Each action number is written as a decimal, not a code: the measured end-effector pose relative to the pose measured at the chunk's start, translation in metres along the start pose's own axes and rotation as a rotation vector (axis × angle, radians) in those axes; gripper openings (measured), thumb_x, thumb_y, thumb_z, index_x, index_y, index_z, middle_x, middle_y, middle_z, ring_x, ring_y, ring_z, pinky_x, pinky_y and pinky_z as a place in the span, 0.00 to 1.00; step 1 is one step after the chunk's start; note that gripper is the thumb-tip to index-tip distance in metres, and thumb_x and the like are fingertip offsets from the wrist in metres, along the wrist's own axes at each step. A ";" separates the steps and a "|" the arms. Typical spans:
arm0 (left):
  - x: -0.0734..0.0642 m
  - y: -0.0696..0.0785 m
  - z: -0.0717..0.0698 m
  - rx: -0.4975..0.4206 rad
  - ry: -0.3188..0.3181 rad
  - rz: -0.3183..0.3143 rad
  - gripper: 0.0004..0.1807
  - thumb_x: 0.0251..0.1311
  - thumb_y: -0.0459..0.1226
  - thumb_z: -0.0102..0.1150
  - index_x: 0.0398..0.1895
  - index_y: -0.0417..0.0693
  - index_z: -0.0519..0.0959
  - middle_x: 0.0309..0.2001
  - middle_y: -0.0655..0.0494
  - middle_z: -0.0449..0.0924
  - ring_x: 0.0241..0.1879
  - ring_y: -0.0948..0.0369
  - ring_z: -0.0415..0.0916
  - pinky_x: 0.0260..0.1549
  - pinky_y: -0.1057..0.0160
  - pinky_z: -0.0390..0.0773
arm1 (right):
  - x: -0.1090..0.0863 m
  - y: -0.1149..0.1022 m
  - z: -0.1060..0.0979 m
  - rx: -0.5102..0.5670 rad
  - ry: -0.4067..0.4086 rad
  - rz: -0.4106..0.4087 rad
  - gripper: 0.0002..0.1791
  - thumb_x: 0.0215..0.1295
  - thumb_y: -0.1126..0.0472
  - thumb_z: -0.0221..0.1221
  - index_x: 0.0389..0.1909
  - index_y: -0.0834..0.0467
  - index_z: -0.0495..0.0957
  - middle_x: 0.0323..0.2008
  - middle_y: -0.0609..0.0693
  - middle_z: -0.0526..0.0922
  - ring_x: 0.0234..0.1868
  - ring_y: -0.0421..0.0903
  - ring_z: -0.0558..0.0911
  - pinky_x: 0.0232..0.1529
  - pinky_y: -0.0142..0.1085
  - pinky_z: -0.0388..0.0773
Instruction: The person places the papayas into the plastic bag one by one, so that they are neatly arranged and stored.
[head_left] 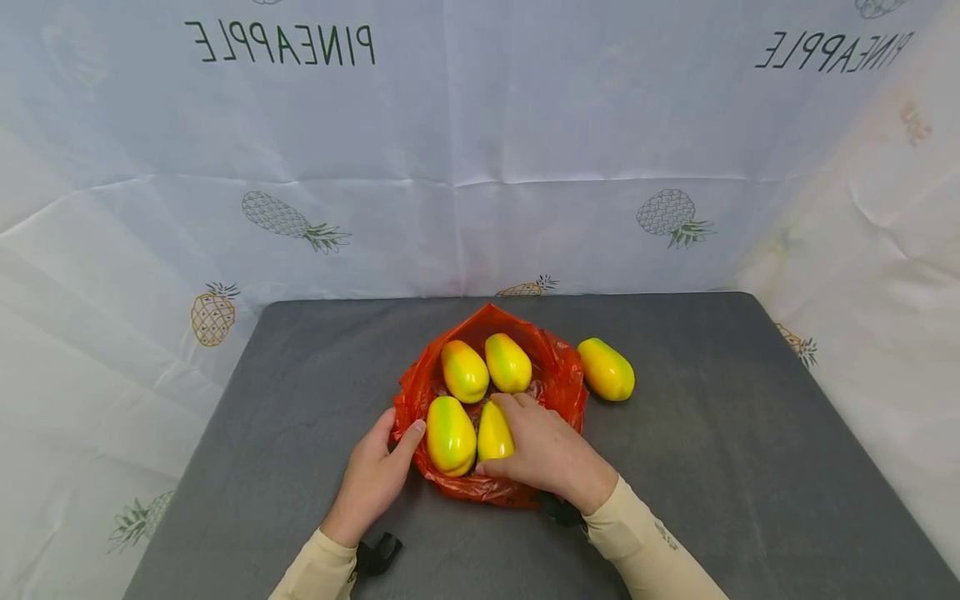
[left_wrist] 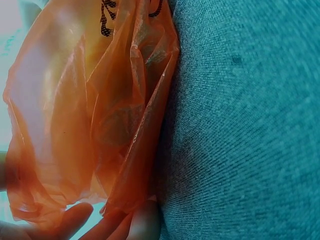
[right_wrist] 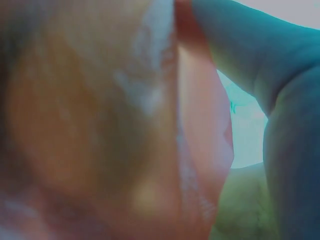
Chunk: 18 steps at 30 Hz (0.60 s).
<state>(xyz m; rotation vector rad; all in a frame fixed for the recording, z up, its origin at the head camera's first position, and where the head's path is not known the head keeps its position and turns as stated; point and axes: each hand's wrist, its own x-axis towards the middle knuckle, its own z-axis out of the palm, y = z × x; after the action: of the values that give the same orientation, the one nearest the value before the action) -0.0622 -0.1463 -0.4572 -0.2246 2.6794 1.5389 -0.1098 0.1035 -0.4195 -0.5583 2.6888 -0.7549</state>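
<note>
A red plastic bag [head_left: 558,367] stands wide open on the table, with several yellow-green papayas inside. My right hand [head_left: 551,450] reaches over the bag's near right side and grips one papaya [head_left: 493,433] at the front, covering part of it. Left of that lies another papaya [head_left: 452,435]. Two more, a left papaya [head_left: 465,371] and a right papaya [head_left: 508,363], lie farther back in the bag. My left hand [head_left: 377,475] pinches the bag's left rim, thumb on the inner side. The left wrist view shows fingers [left_wrist: 75,220] at the bag's edge; the right wrist view is mostly blurred.
One papaya [head_left: 606,369] lies on the dark grey table [head_left: 712,467], just right of the bag. Behind the table hangs a white cloth [head_left: 450,125] printed with pineapples. Black straps [head_left: 378,554] sit at both wrists.
</note>
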 end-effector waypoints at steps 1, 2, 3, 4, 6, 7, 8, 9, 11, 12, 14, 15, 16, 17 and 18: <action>0.000 0.000 0.000 -0.003 -0.001 0.000 0.26 0.80 0.53 0.58 0.73 0.54 0.75 0.65 0.52 0.84 0.55 0.55 0.80 0.63 0.45 0.83 | 0.000 0.000 0.000 -0.001 0.000 0.000 0.51 0.52 0.39 0.81 0.73 0.54 0.72 0.61 0.54 0.80 0.49 0.47 0.81 0.54 0.48 0.86; 0.000 0.000 0.000 -0.003 -0.001 -0.001 0.26 0.80 0.53 0.58 0.73 0.54 0.75 0.65 0.52 0.84 0.55 0.55 0.80 0.63 0.45 0.83 | 0.000 0.001 0.000 -0.002 0.000 -0.001 0.51 0.52 0.39 0.81 0.73 0.54 0.72 0.61 0.54 0.80 0.49 0.47 0.81 0.54 0.48 0.86; 0.000 0.000 0.000 -0.003 -0.003 -0.003 0.26 0.80 0.53 0.58 0.73 0.54 0.75 0.66 0.52 0.83 0.56 0.55 0.80 0.63 0.45 0.83 | -0.001 0.001 0.000 0.000 -0.001 -0.002 0.50 0.52 0.39 0.81 0.73 0.54 0.72 0.61 0.54 0.81 0.48 0.47 0.82 0.54 0.48 0.86; 0.001 0.000 0.001 -0.002 -0.005 -0.006 0.26 0.80 0.53 0.58 0.73 0.54 0.74 0.66 0.52 0.83 0.56 0.55 0.80 0.63 0.44 0.83 | -0.001 0.001 0.000 0.000 -0.002 -0.001 0.50 0.53 0.38 0.81 0.73 0.54 0.72 0.61 0.54 0.81 0.48 0.47 0.82 0.54 0.48 0.86; 0.001 0.000 0.001 0.002 -0.007 -0.013 0.27 0.80 0.54 0.58 0.74 0.54 0.74 0.67 0.52 0.83 0.58 0.54 0.80 0.65 0.43 0.82 | -0.001 0.002 0.000 0.002 -0.004 0.001 0.51 0.53 0.38 0.81 0.74 0.54 0.72 0.61 0.54 0.80 0.49 0.47 0.82 0.55 0.48 0.86; 0.001 0.000 0.001 0.003 -0.009 -0.017 0.27 0.80 0.54 0.58 0.74 0.54 0.74 0.68 0.52 0.82 0.59 0.54 0.80 0.65 0.43 0.82 | -0.001 0.002 0.000 0.004 -0.005 0.002 0.51 0.53 0.38 0.80 0.74 0.54 0.71 0.62 0.54 0.80 0.50 0.48 0.82 0.55 0.49 0.86; 0.002 0.000 0.001 0.006 -0.010 -0.021 0.27 0.80 0.54 0.58 0.75 0.54 0.74 0.68 0.52 0.82 0.59 0.54 0.80 0.66 0.42 0.81 | -0.001 0.002 -0.001 0.004 -0.007 0.003 0.51 0.53 0.38 0.80 0.75 0.54 0.71 0.62 0.54 0.80 0.50 0.48 0.83 0.56 0.49 0.86; 0.002 0.000 0.001 0.008 -0.012 -0.024 0.28 0.80 0.54 0.58 0.75 0.54 0.73 0.69 0.51 0.82 0.60 0.53 0.80 0.66 0.42 0.81 | -0.001 0.002 -0.001 0.003 -0.007 0.002 0.52 0.54 0.37 0.80 0.75 0.54 0.71 0.63 0.54 0.80 0.52 0.49 0.83 0.57 0.49 0.86; 0.002 0.000 0.001 0.011 -0.013 -0.027 0.28 0.80 0.54 0.58 0.75 0.54 0.73 0.69 0.51 0.82 0.60 0.53 0.80 0.66 0.41 0.81 | -0.002 0.002 -0.003 0.001 -0.008 0.004 0.52 0.55 0.37 0.79 0.76 0.55 0.70 0.66 0.55 0.80 0.56 0.50 0.84 0.60 0.51 0.85; 0.003 0.000 0.000 0.011 -0.014 -0.029 0.28 0.80 0.54 0.58 0.75 0.54 0.73 0.69 0.51 0.82 0.61 0.53 0.80 0.67 0.41 0.81 | -0.002 0.002 -0.004 0.001 -0.008 0.005 0.53 0.56 0.36 0.78 0.77 0.55 0.69 0.67 0.55 0.79 0.58 0.52 0.84 0.62 0.52 0.85; 0.003 0.000 0.000 0.010 -0.015 -0.034 0.27 0.80 0.54 0.58 0.75 0.54 0.73 0.68 0.51 0.82 0.60 0.53 0.80 0.67 0.41 0.81 | -0.003 0.002 -0.008 0.003 -0.007 0.008 0.53 0.57 0.35 0.77 0.78 0.55 0.69 0.69 0.55 0.79 0.62 0.53 0.83 0.65 0.53 0.83; 0.003 0.000 0.000 0.010 -0.016 -0.035 0.27 0.80 0.54 0.58 0.74 0.54 0.74 0.68 0.51 0.82 0.60 0.53 0.80 0.67 0.41 0.81 | -0.004 0.002 -0.011 0.008 -0.005 0.008 0.52 0.58 0.35 0.76 0.78 0.55 0.69 0.70 0.55 0.79 0.63 0.52 0.83 0.66 0.53 0.83; 0.003 0.000 0.000 0.011 -0.015 -0.037 0.27 0.80 0.54 0.58 0.74 0.54 0.74 0.67 0.52 0.82 0.60 0.53 0.80 0.67 0.41 0.81 | -0.005 0.002 -0.014 0.020 -0.004 0.006 0.51 0.59 0.35 0.76 0.78 0.55 0.69 0.70 0.54 0.79 0.62 0.52 0.83 0.65 0.53 0.83; 0.003 0.000 0.000 0.012 -0.015 -0.039 0.27 0.80 0.54 0.58 0.74 0.55 0.74 0.67 0.52 0.82 0.59 0.54 0.80 0.67 0.41 0.81 | -0.007 0.002 -0.018 0.031 0.001 -0.002 0.50 0.61 0.36 0.76 0.78 0.55 0.70 0.70 0.54 0.79 0.63 0.52 0.83 0.66 0.52 0.83; 0.003 0.000 0.000 0.014 -0.015 -0.041 0.27 0.80 0.54 0.58 0.74 0.55 0.74 0.67 0.52 0.82 0.59 0.54 0.80 0.67 0.41 0.81 | -0.008 0.003 -0.023 0.039 0.009 -0.011 0.48 0.62 0.36 0.75 0.78 0.55 0.71 0.70 0.53 0.79 0.62 0.51 0.83 0.65 0.51 0.83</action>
<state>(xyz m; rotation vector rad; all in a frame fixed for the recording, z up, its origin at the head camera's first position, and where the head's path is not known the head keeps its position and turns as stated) -0.0648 -0.1466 -0.4576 -0.2643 2.6562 1.5045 -0.1122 0.1195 -0.4011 -0.5624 2.6749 -0.8128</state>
